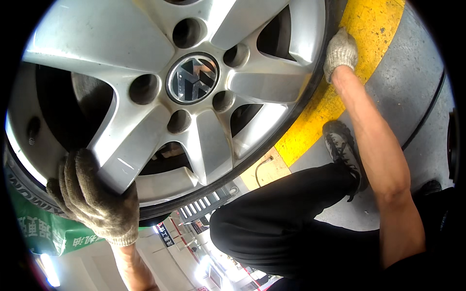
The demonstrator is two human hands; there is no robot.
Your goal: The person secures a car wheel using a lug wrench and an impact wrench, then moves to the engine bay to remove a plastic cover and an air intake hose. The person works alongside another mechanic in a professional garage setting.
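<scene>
A silver alloy wheel (213, 145) with wide spokes and a round centre cap (193, 77) fills the upper left. The bolt holes around the cap look open, with no bolts visible in them. My left hand (94, 199), in a dark, soiled knit glove, curls its fingers over the lower-left rim beside a spoke. At the right side of the wheel, my right hand (341, 53) wears a lighter grey knit glove and presses against the black tyre (309, 104). Its fingers are partly out of sight, bent in along the tyre's edge.
A yellow floor stripe (310, 131) runs beneath my right arm, beside grey floor (403, 92) crossed by a black cable (428, 116). My bent leg in black trousers (286, 208) and my shoe (342, 148) are close to the wheel. Behind hang green sheeting (60, 230) and a grey cabinet (206, 201).
</scene>
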